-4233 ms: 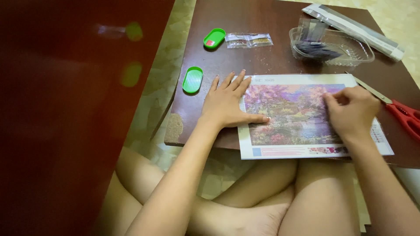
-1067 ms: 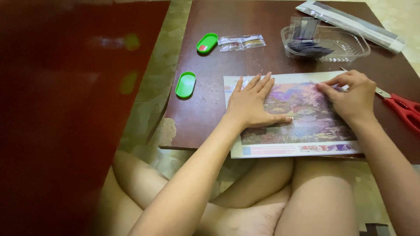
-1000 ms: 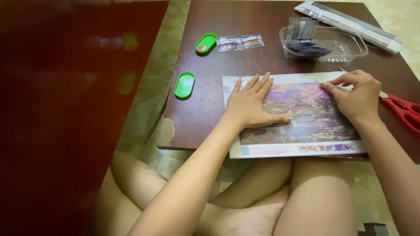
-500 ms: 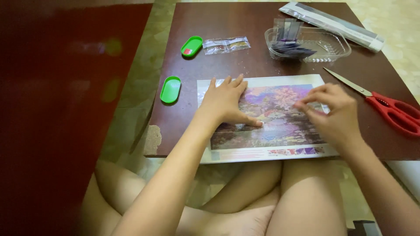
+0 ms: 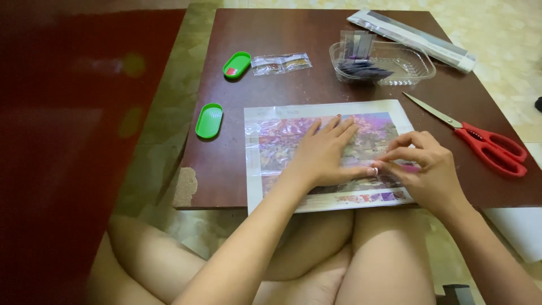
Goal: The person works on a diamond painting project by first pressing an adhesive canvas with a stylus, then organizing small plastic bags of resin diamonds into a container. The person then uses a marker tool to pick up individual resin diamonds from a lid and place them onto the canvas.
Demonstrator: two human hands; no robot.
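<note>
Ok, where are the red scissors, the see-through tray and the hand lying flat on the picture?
red scissors (image 5: 491,151), head view, on the handles.
see-through tray (image 5: 420,63), head view, on its right rim.
left hand (image 5: 327,149), head view, on its back.

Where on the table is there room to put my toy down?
Bare brown wooden table shows along the far edge, behind the small clear bead packets, and at the near left corner beside the colourful picture canvas. The right side is crowded: clear plastic tray, red-handled scissors.

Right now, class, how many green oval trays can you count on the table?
2. One green tray lies near the far edge beside the small clear packets; the other green tray lies left of the picture canvas.
</note>
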